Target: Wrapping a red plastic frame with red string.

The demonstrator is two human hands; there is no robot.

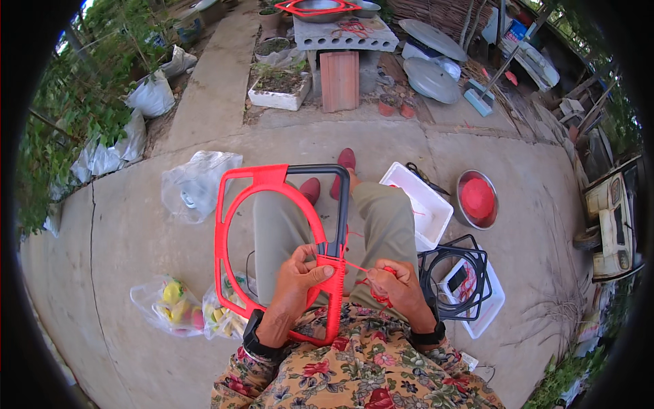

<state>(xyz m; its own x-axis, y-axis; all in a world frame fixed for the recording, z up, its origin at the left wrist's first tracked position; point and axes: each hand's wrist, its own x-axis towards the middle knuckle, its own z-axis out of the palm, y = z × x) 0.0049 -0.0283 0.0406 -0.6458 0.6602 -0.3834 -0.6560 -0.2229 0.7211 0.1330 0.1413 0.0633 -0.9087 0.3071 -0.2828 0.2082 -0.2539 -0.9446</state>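
Note:
A squarish frame with a round inner ring [221, 252] stands tilted over my lap. Red cord is wrapped closely round most of it, while its upper right corner is bare black. My left hand [298, 278] grips the right side of the frame, thumb on the wrapped part near where the black begins. A strand of red cord [355, 266] runs taut from there to my right hand [400, 286], just to the right. Those fingers are closed round the cord, and a small tangled bundle of it hangs below them.
To my right lie a white foam box [424, 211], a metal basin [477, 199] with something red inside, and bare black frames [455, 276] over a white tray [490, 310]. Clear plastic bags [167, 305] holding fruit-like items sit left. A concrete-block table [347, 39] stands ahead.

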